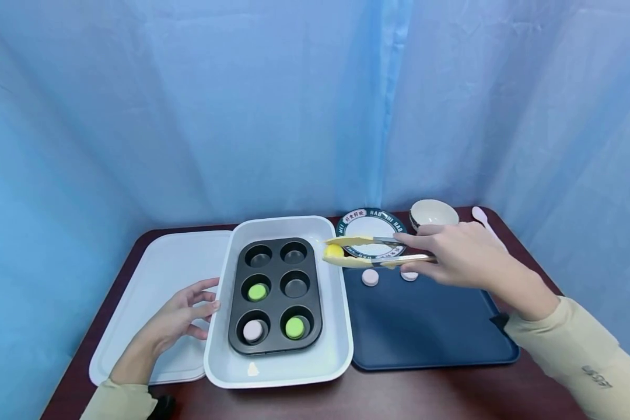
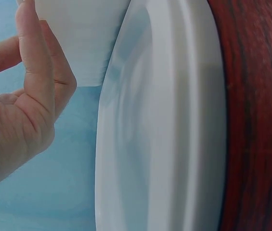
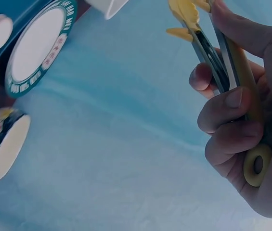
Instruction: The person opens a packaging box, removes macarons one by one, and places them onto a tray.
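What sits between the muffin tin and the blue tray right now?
Only the right wall of the white baking dish separates the muffin tin from the blue tray; above it the tongs carry a yellow piece. Head view.

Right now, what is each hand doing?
Left hand: open, fingers touching the white tray rim, holding nothing.
Right hand: gripping the yellow tongs, which pinch a yellow piece.

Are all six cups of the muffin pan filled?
No: the muffin pan holds only three pieces in its front and middle-left cups; three cups are bare.
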Demonstrator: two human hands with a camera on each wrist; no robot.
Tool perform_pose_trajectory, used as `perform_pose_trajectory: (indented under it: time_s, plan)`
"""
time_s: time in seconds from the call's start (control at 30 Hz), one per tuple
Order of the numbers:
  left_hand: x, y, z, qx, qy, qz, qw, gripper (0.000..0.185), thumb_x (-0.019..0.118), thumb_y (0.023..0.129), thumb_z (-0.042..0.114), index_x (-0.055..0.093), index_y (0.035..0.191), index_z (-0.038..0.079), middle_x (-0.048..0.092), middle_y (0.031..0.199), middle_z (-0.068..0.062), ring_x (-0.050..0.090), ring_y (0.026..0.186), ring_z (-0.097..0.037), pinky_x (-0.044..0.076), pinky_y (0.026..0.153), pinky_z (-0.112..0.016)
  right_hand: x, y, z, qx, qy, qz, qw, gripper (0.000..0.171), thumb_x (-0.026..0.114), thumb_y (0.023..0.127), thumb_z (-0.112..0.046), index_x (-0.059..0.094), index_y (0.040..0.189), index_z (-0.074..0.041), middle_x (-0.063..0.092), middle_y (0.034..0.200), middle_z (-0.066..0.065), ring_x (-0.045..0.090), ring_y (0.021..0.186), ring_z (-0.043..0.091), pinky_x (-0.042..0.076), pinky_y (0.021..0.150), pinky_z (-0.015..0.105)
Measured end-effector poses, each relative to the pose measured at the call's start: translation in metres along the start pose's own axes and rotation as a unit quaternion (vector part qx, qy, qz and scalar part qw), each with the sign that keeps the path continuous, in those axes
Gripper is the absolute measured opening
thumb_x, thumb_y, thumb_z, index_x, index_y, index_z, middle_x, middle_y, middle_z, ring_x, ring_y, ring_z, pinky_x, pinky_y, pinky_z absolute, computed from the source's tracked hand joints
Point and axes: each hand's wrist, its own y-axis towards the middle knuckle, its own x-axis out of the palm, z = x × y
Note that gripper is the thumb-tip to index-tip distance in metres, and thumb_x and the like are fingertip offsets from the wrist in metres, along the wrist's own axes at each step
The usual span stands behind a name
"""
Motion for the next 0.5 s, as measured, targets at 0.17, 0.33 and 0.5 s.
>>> perform_pose_trajectory:
  time_s: [0.17, 0.33, 0.5]
  plan:
    - [0.0, 0.0, 0.0, -0.001, 0.002, 0.001, 1.0, 0.071, 0.069, 0.098, 0.02, 0.032, 0.156, 0.006, 0.052, 0.126, -0.023, 0.064, 0.086, -0.027, 0.063, 0.062, -0.043, 0.004, -0.017, 0.011, 0.015, -0.001, 0.028, 0.999, 0.053, 0.082, 0.081, -0.05, 0.073, 0.127, -0.027, 0.046, 0.07, -0.018, 0.031, 0.047, -0.001, 0.048, 0.07, 0.05]
    - [0.001, 0.0, 0.001, -0.004, 0.004, 0.006, 1.0, 0.071, 0.069, 0.098, 0.02, 0.032, 0.156, 0.006, 0.053, 0.126, -0.023, 0.064, 0.087, -0.027, 0.063, 0.063, -0.044, 0.008, -0.033, 0.023, 0.017, 0.006, 0.056, 0.998, 0.058, 0.084, 0.079, -0.048, 0.072, 0.13, -0.024, 0.064, 0.08, -0.013, 0.032, 0.045, -0.005, 0.052, 0.064, 0.042]
    - [0.002, 0.0, 0.002, -0.006, 0.008, 0.01, 0.9999, 0.07, 0.069, 0.097, 0.019, 0.033, 0.156, 0.006, 0.053, 0.125, -0.023, 0.064, 0.086, -0.027, 0.063, 0.063, -0.044, 0.011, -0.053, 0.035, 0.034, 0.001, 0.049, 0.998, 0.059, 0.084, 0.078, -0.049, 0.072, 0.13, -0.024, 0.052, 0.075, -0.016, 0.025, 0.045, -0.006, 0.022, 0.038, 0.021]
